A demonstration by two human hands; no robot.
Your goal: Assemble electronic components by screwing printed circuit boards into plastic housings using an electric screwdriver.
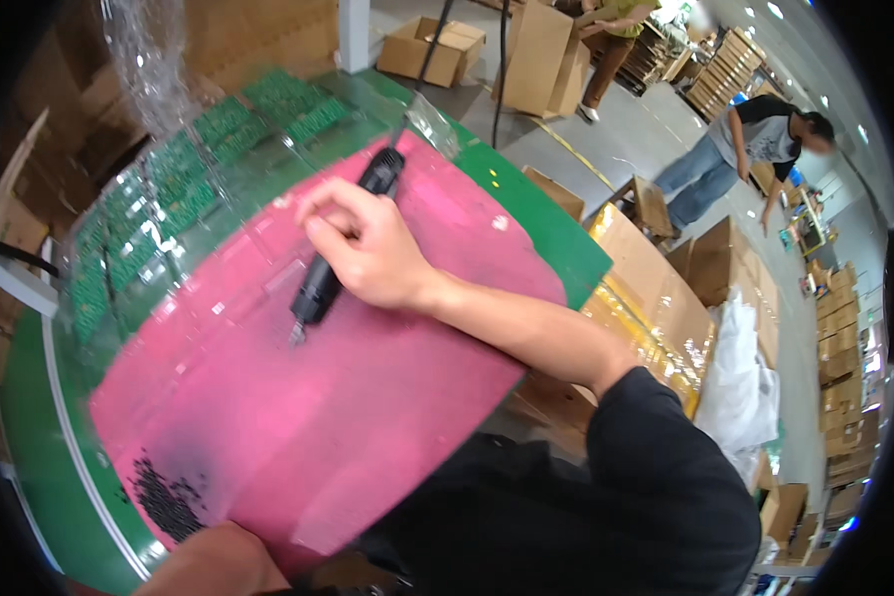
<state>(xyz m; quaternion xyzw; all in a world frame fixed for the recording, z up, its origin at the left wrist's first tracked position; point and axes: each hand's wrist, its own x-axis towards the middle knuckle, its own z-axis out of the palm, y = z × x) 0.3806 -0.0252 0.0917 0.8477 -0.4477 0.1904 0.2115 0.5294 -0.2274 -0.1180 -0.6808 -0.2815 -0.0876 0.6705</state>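
My right hand [372, 248] is closed around the middle of a black electric screwdriver [320, 290], its fingers curled over the body. The tool slants across a pink mat [368, 417], its metal bit pointing toward me and low over the surface. A cord runs from its far end up to the top. Of my left hand [223, 561], only a blurred part shows at the lower edge, fingers hidden. Beside it, a pile of small black screw-like pieces [167, 502] lies on the mat's near left corner.
Green circuit boards [119, 248] under clear plastic line the far left of the green table [487, 174]. Clear plastic wrap [149, 60] hangs there. Taped cardboard boxes [656, 288] stand on the right. Two people [755, 144] [616, 30] are farther off among more boxes.
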